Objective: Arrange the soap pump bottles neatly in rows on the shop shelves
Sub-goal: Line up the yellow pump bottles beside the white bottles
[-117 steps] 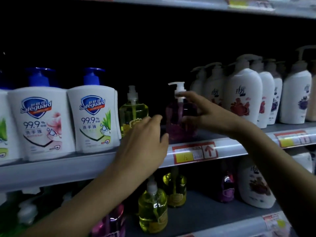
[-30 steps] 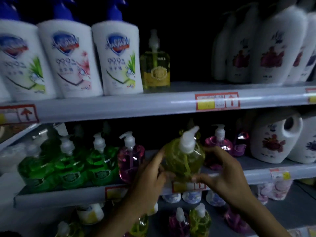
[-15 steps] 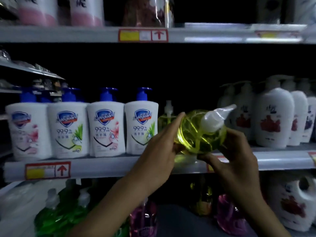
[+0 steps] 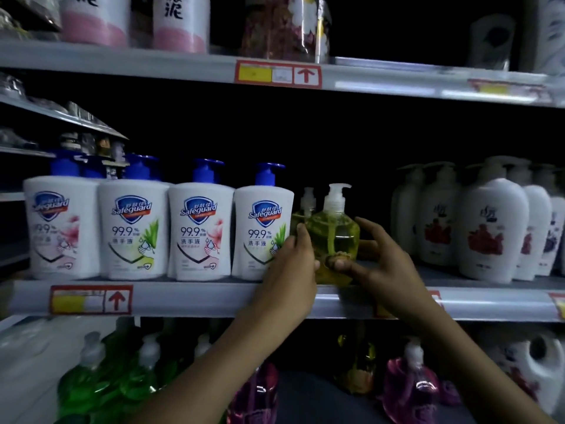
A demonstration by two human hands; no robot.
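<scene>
Centrally, the left hand (image 4: 289, 272) curled round the side of the yellow soap pump bottle (image 4: 335, 238) and the right hand (image 4: 383, 266) pinched its lower front, holding it upright at the edge of the middle shelf (image 4: 198, 298), before another yellow bottle (image 4: 301, 216). Seemingly, green bottles (image 4: 101, 385) and pink bottles (image 4: 409, 390) at lower frame awaited straightening.

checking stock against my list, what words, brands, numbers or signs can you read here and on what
"Safeguard": shield logo on each of four blue-pump bottles.
"99.9%": under that logo.
"洗手液": below the number; blurred on the leftmost.
Red up arrow: price tags; their print is blurred.
Top-shelf bottles: characters cut off, unreadable.
White-pump bottles at right: mark too blurred.
Yellow bottle: label unreadable.
</scene>
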